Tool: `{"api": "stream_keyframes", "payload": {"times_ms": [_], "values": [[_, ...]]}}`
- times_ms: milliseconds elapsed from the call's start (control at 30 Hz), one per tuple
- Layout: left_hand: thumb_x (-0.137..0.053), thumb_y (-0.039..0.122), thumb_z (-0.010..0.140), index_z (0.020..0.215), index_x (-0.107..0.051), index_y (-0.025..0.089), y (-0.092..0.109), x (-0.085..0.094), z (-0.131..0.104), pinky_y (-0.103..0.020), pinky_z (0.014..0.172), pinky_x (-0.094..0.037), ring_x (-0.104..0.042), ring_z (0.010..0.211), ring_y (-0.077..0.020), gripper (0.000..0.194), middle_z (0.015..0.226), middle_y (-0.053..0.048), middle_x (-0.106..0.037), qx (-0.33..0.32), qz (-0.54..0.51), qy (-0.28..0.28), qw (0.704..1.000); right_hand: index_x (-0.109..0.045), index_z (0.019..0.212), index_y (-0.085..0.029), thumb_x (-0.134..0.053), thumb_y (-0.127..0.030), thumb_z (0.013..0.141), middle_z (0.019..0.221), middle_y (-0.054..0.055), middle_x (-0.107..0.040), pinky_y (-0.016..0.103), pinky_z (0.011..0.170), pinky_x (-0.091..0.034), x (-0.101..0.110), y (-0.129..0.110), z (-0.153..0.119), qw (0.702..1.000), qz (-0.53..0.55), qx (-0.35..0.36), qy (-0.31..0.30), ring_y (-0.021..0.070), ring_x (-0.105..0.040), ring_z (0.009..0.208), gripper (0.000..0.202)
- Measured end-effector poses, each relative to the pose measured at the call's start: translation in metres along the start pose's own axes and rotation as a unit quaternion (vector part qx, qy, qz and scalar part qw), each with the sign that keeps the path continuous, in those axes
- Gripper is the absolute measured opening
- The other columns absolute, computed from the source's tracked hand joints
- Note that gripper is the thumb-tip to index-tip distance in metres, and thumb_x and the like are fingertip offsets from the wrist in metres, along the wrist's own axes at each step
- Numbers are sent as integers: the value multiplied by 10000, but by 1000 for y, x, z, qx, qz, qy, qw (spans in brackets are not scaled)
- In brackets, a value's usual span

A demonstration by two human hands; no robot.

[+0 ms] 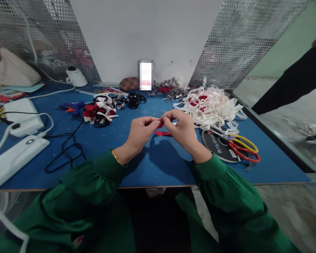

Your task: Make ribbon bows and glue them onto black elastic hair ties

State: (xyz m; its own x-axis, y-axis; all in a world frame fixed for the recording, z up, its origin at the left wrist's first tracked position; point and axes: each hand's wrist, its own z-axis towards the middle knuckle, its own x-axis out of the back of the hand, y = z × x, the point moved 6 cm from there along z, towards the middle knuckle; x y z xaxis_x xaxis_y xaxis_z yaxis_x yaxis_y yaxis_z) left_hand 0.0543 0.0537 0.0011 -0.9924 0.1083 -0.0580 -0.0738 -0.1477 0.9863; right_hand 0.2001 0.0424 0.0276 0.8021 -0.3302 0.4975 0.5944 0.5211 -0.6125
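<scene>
Over the middle of the blue table (158, 172), my left hand (140, 135) and my right hand (181, 130) meet fingertip to fingertip. Both pinch a small piece of red ribbon (160, 123), mostly covered by the fingers. A loose tail of that ribbon hangs beneath, toward my right palm. To the right of my right hand lies a heap of white and cream ribbon strips (213, 105). Scissors with red and yellow handles (243, 147) rest on a black ribbon spool (218, 144). Red, white and black bows (101, 110) are piled beyond my left hand.
A blue glue gun (73, 108) and its black cord (68, 151) lie at left, near a white power strip (21, 156). A lit phone (145, 75) stands against the back panel beside a checkered pouch (129, 84). Metal clips (173, 88) are heaped behind. A person's dark-clothed leg (289, 73) shows at right.
</scene>
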Motion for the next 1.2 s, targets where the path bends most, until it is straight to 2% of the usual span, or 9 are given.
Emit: {"api": "stream_keyframes", "payload": {"times_ms": [100, 167, 267, 467, 533, 700, 800, 967, 1200], "values": [[-749, 287, 705, 726, -779, 170, -1, 1, -1, -240, 534, -432, -555, 573, -118, 122, 566, -9, -638, 27, -21, 8, 999, -658, 758, -193, -564, -194, 846, 648, -18, -616, 276, 584, -397, -2, 15, 1, 988, 111, -105, -1, 126, -525, 589, 129], [-751, 294, 696, 724, -777, 170, -1, 1, -1, -239, 501, -409, -535, 551, -116, 129, 543, -7, -615, 39, -28, 12, 999, -661, 776, -192, -558, -224, 866, 640, -21, -601, 275, 581, -405, -2, 18, 1, 981, 147, -127, -1, 127, -527, 591, 140], [-756, 308, 688, 717, -772, 166, -3, 2, 0, -239, 479, -379, -499, 527, -106, 146, 535, 2, -596, 46, -33, 19, 998, -655, 779, -192, -588, -256, 888, 697, -5, -629, 287, 630, -437, 1, 8, 2, 988, 134, -73, -8, 140, -569, 652, 142], [-759, 311, 686, 706, -750, 166, -8, 4, 2, -236, 456, -305, -396, 490, -78, 147, 508, 36, -525, 58, -46, 20, 997, -657, 789, -212, -622, -213, 895, 776, 13, -657, 335, 759, -428, 2, -12, -1, 996, -53, 68, -26, 171, -587, 759, 112], [-751, 315, 697, 704, -746, 170, -8, 3, 2, -237, 460, -302, -390, 492, -79, 145, 505, 36, -517, 58, -42, 6, 997, -637, 747, -212, -591, -183, 892, 766, 13, -654, 331, 749, -426, 2, -11, -1, 996, -53, 63, -18, 167, -581, 747, 155], [-740, 323, 721, 756, -747, 171, -5, 0, 0, -251, 504, -352, -452, 528, -105, 156, 521, 26, -527, 52, -28, -8, 998, -608, 701, -206, -586, -180, 820, 666, -14, -603, 282, 622, -427, 2, 5, 1, 992, 111, -62, -9, 142, -534, 642, 124], [-760, 273, 700, 873, -745, 178, -4, 0, 1, -245, 525, -362, -454, 529, -103, 198, 516, 49, -496, 52, -48, -9, 997, -601, 679, -203, -595, -200, 799, 626, -27, -577, 273, 588, -404, 0, 9, 2, 985, 142, -96, -12, 130, -503, 605, 120], [-731, 282, 728, 947, -750, 169, -6, -8, 0, -235, 478, -303, -375, 482, -79, 247, 529, 50, -495, 83, -73, -73, 991, -589, 683, -205, -580, -191, 805, 639, -24, -577, 276, 589, -392, 1, 4, 2, 994, 95, -55, -9, 128, -500, 605, 123], [-696, 375, 783, 644, -580, 185, -3, -8, 0, -234, 488, -294, -327, 493, -77, 263, 528, 54, -435, 50, -22, -75, 996, -570, 726, -216, -550, -125, 815, 720, -2, -598, 304, 681, -402, 5, -7, 0, 997, -54, 55, -6, 152, -538, 675, 129]]}}
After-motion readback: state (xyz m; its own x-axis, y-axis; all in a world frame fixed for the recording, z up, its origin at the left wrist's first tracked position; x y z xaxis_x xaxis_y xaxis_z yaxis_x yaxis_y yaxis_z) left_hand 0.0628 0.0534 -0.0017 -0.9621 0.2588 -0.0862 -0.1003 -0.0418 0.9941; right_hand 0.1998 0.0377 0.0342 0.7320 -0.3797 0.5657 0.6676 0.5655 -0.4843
